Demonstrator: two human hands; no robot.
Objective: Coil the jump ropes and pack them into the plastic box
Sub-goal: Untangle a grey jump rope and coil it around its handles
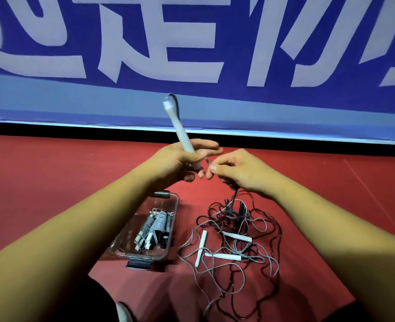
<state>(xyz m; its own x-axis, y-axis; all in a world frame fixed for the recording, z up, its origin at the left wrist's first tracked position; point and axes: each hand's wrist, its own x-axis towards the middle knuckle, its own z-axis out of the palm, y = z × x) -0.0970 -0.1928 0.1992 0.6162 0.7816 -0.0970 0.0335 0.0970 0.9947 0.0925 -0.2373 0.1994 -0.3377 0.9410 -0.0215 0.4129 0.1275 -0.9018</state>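
Above the plastic box [171, 231], the left hand [180, 162] grips a white handle [180, 126] upright. The right hand [236, 169] pinches its cord [207, 161] beside it.

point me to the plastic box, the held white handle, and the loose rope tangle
plastic box [172, 225]: head view, right wall.
white handle [180, 130]: head view, mid-shaft above the left hand.
rope tangle [260, 225]: head view, grey loop on the floor.

Single head-worn wide-angle view, looking forward and down, close over the hands [203, 166], red floor [52, 182] beyond
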